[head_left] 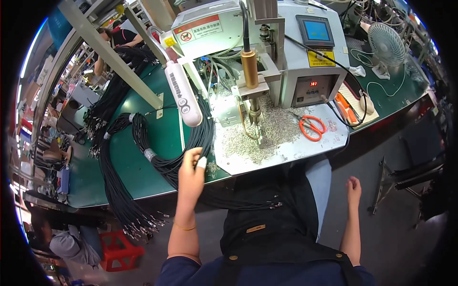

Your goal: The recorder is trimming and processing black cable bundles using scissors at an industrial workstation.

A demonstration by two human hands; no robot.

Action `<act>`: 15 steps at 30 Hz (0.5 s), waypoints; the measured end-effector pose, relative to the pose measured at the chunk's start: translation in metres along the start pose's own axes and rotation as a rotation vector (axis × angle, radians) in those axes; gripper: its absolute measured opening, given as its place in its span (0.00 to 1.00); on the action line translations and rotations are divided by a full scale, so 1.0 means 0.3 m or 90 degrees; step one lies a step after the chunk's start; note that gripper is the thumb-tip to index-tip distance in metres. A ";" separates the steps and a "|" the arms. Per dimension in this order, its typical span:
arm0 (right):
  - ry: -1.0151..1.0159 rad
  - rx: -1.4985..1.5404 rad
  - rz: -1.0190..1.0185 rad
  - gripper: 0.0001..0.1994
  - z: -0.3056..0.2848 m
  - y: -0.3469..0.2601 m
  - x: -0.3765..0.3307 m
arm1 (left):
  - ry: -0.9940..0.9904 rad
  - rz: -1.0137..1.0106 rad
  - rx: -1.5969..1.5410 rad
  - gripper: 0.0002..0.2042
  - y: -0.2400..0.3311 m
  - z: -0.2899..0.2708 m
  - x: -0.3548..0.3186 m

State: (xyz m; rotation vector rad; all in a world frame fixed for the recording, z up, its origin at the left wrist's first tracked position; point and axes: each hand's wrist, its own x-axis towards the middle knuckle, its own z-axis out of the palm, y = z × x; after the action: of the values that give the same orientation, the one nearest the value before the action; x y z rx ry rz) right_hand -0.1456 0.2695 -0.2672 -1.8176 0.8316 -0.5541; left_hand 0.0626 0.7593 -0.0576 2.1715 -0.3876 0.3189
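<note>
My left hand [191,175] is at the bench's front edge, its fingers bent round part of a bundle of black cables [204,138]. A white cover sits on one of its digits. The cables run past the hand toward my lap, where their metal-tipped ends [275,205] lie over my black apron [267,238]. Away from the bench, to the right, my right hand [353,191] hangs low with curled fingers and nothing visible in them. Ahead stands a bench machine with a gold-coloured cylinder [249,69], above a white plate [234,164] strewn with small metal pieces [281,131].
Orange-handled scissors [312,128] lie on the plate. A white lamp [183,95] hangs over the cables. Tied cable bundles [143,138] cover the green bench at left. A control box [312,88] and a fan [386,45] stand at right. A person sits near a red stool [117,252].
</note>
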 end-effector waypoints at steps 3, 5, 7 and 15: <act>0.025 0.023 -0.133 0.09 0.099 -0.371 -0.015 | 0.005 -0.200 -0.341 0.10 0.047 -0.073 0.031; 0.003 -0.013 -0.227 0.08 0.156 -0.610 -0.036 | -0.040 -0.259 -0.503 0.10 0.064 -0.153 0.036; -0.013 -0.022 -0.262 0.07 0.221 -0.748 -0.042 | -0.061 -0.288 -0.581 0.12 0.041 -0.238 0.041; -0.037 -0.206 -0.545 0.09 0.380 -0.882 0.074 | 0.033 -0.126 -0.750 0.14 0.078 -0.550 0.106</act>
State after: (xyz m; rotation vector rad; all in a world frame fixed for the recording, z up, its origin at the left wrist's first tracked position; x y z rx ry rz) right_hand 0.0245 0.3867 -0.0651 -2.4595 0.0529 -0.9283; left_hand 0.0685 0.8749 0.0664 1.0257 -0.2261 0.0003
